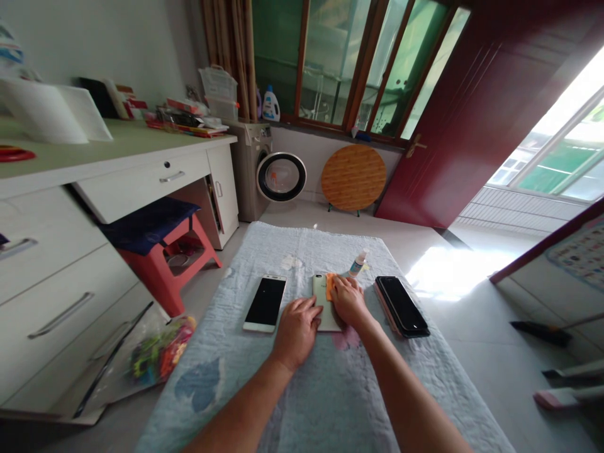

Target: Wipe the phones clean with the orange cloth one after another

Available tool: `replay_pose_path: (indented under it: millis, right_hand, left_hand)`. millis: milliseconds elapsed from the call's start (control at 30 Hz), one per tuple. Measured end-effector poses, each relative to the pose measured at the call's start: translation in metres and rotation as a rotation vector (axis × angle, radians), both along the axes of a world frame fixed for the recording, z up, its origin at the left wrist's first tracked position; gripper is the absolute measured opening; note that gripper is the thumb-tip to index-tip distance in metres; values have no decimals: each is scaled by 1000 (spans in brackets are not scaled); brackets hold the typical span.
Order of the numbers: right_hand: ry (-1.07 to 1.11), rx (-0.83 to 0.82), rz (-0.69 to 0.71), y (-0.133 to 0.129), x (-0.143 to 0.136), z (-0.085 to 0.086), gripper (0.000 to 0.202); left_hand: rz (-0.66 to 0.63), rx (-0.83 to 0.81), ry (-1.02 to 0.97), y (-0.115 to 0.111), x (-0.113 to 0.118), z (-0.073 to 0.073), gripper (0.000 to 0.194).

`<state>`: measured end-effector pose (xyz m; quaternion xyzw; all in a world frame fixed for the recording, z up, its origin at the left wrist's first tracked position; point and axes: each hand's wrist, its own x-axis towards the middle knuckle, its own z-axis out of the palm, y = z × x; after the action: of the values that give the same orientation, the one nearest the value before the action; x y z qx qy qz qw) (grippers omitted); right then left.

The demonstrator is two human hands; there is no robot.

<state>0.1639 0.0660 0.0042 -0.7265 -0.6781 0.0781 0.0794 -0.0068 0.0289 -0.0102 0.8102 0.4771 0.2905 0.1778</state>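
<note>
A pale phone (329, 322) lies back side up on the cloth-covered table, its camera at the top left corner. My left hand (298, 324) holds it by the left edge, with the fingertips over its back. My right hand (348, 297) presses an orange cloth (330, 287) against the upper right of the phone's back. Just beyond that hand, a small spray bottle (358, 262) lies tilted. Left of my hands is a white phone (265, 304) with its dark screen up. On the right lies a black phone (402, 306), on top of something pinkish.
The light blue cloth (302, 242) covers the table. A red stool (165, 270) and a white desk (141, 173) stand to the left, near a bag of colourful things (158, 355). Behind are a washing machine with its door open (282, 177) and a round wooden board (353, 177).
</note>
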Motion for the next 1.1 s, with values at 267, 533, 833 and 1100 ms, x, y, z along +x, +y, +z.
replay_pose_path:
  millis: [267, 533, 833, 1100]
  right_hand:
    - [-30, 72, -89, 0, -7, 0, 30]
    - [-72, 57, -10, -45, -9, 7, 25]
    - [32, 78, 53, -74, -7, 15, 18]
    - [104, 114, 173, -79, -7, 16, 15]
  left_hand:
    - [6, 2, 2, -2, 0, 5, 29]
    - [6, -20, 5, -3, 0, 5, 29]
    - [6, 10, 23, -3, 0, 4, 28]
    - [-13, 22, 45, -3, -1, 3, 24]
